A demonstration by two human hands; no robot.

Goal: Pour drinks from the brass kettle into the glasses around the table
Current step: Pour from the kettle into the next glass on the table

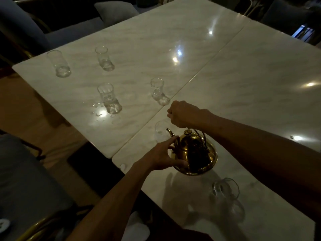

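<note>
A brass kettle (194, 153) hangs tilted above the near table edge, its spout pointing at a clear glass (160, 131) just beyond it. My right hand (184, 113) is shut on the kettle's top handle. My left hand (163, 157) rests with spread fingers against the kettle's side near the spout. On the left marble slab stand several clear glasses, among them glass (109, 98), glass (159, 91) and glass (104, 58). Another glass (225, 188) stands close in front of me, right of the kettle.
Two marble tabletops (243, 75) meet along a diagonal seam. Dark upholstered chairs (52, 28) line the far left side, and a grey seat (26, 180) sits at the lower left. Lamp reflections glare on the marble.
</note>
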